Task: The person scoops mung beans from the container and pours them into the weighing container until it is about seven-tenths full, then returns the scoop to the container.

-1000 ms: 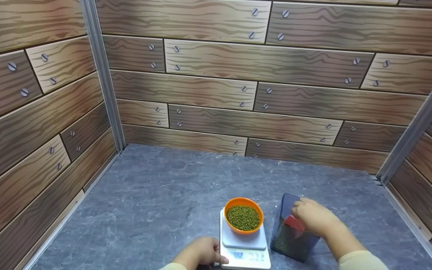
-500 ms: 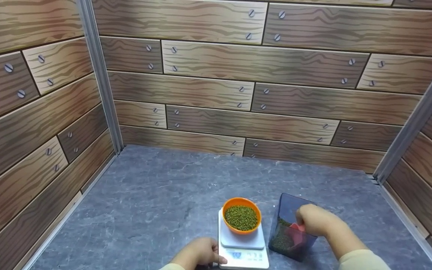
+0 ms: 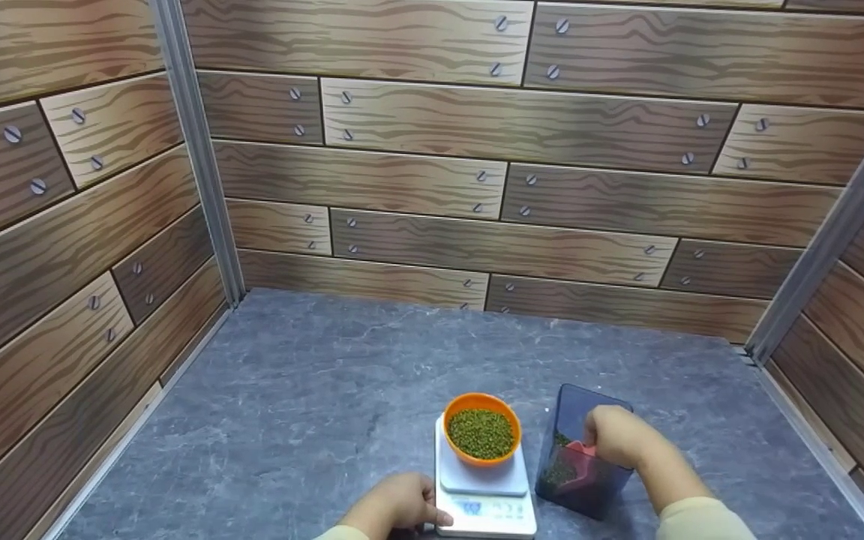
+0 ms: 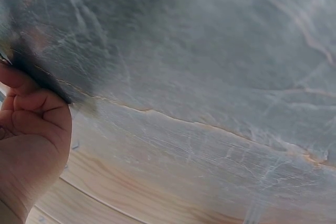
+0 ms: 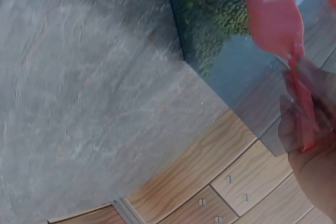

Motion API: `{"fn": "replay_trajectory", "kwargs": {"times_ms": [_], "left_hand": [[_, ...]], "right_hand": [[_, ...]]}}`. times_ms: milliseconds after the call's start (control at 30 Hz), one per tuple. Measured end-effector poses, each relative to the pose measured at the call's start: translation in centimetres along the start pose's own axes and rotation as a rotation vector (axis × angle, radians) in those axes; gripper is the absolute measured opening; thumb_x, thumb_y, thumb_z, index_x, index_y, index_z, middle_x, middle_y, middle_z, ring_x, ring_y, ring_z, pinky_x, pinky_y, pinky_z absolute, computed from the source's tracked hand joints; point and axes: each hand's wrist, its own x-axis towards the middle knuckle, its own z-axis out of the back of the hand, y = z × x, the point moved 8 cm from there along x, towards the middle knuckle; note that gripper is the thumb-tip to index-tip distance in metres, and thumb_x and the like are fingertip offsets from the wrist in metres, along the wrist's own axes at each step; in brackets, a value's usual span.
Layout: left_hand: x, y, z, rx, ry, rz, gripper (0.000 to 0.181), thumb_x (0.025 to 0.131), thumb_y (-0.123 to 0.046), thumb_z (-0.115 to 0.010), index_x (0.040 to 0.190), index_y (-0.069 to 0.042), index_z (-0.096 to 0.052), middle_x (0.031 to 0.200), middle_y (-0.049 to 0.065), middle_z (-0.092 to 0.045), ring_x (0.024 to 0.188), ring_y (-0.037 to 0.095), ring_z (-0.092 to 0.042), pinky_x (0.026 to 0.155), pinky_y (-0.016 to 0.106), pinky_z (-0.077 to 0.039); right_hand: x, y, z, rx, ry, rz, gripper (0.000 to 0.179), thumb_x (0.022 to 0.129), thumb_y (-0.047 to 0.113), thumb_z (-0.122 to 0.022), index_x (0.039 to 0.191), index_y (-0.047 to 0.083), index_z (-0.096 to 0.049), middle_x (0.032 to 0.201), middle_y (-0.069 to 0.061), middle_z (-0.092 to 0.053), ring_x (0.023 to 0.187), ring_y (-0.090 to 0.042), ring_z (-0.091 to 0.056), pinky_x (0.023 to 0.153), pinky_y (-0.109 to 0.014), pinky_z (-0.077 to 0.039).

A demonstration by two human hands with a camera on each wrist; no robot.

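In the head view, my left hand (image 3: pixel 403 501) grips the left front edge of a white kitchen scale (image 3: pixel 486 517), its thumb on the corner beside the lit display. An orange bowl (image 3: pixel 516 448) filled with green beans (image 3: pixel 481 433), like mung beans, stands on the weighing plate. Right of the scale is a clear bluish plastic container (image 3: pixel 574 401) with more beans (image 5: pixel 210 19) at the bottom. My right hand (image 3: pixel 619 436) reaches into it and holds a red scoop (image 5: pixel 275 14) by the handle. The scoop's blade is down inside, close to the beans, seen through the wall.
A grey marbled tabletop (image 3: pixel 342 390) lies under everything. Wood-pattern walls (image 3: pixel 417 180) enclose it at the back and both sides, with metal corner posts (image 3: pixel 203 172) between them. A few tiny pale specks lie near the container.
My right hand has lowered the red scoop deeper into the container, then shifted it slightly left with the blade turned. My left hand, the scale and the bowl keep their places.
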Motion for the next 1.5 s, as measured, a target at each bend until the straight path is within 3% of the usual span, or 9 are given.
{"fn": "replay_trajectory", "kwargs": {"times_ms": [400,700,1033,1133,1367,1500], "left_hand": [[-0.1,0.1,0.1,0.013,-0.008,-0.008,0.037,0.067,-0.031,-0.079,0.058,-0.013,-0.048,0.050,-0.004,-0.048,0.048,0.013,-0.045,0.048,0.029,-0.035],[-0.1,-0.2,0.3,0.038,-0.024,-0.020,0.038,0.067,-0.033,-0.079,0.058,-0.013,-0.049,0.051,-0.005,-0.048,0.049,0.013,-0.044,0.048,0.029,-0.034],[-0.1,-0.2,0.3,0.024,-0.023,-0.025,0.038,0.067,-0.031,-0.079,0.057,-0.013,-0.048,0.049,-0.004,-0.048,0.047,0.012,-0.044,0.046,0.028,-0.033],[0.0,-0.1,0.2,0.018,-0.018,-0.017,0.038,0.067,-0.031,-0.079,0.057,-0.013,-0.048,0.049,-0.004,-0.048,0.047,0.012,-0.044,0.046,0.028,-0.033],[-0.1,-0.1,0.0,0.003,0.002,-0.003,0.037,0.068,-0.029,-0.079,0.057,-0.013,-0.048,0.051,-0.004,-0.047,0.048,0.012,-0.045,0.047,0.028,-0.034],[-0.2,-0.2,0.1,0.001,-0.008,-0.015,0.037,0.068,-0.029,-0.079,0.058,-0.012,-0.048,0.051,-0.004,-0.048,0.047,0.012,-0.046,0.046,0.028,-0.035]], "right_hand": [[0.0,0.0,-0.4,0.035,0.000,-0.083,0.023,0.061,-0.012,-0.056,0.055,0.010,-0.054,0.055,0.003,-0.049,0.052,-0.014,-0.041,0.049,-0.030,-0.036],[0.0,-0.5,-0.3,0.071,0.022,0.002,0.019,0.061,-0.009,-0.062,0.059,0.010,-0.057,0.059,0.002,-0.054,0.057,-0.014,-0.047,0.053,-0.032,-0.042],[-0.3,0.0,-0.1,0.107,0.053,0.213,0.016,0.068,0.002,-0.070,0.060,0.011,-0.059,0.057,0.010,-0.052,0.053,-0.003,-0.042,0.049,-0.024,-0.037],[-0.4,0.0,-0.3,0.096,0.078,0.201,0.016,0.067,0.000,-0.069,0.060,0.011,-0.060,0.057,0.009,-0.054,0.053,-0.004,-0.043,0.050,-0.024,-0.039],[-0.4,0.7,-0.5,-0.086,0.066,0.145,0.019,0.067,-0.002,-0.063,0.056,0.010,-0.054,0.055,0.006,-0.045,0.052,-0.011,-0.038,0.049,-0.029,-0.035],[-0.5,0.6,-0.6,-0.052,0.074,0.161,0.016,0.069,0.001,-0.064,0.060,0.009,-0.054,0.057,0.006,-0.044,0.054,-0.011,-0.039,0.051,-0.030,-0.036]]}}
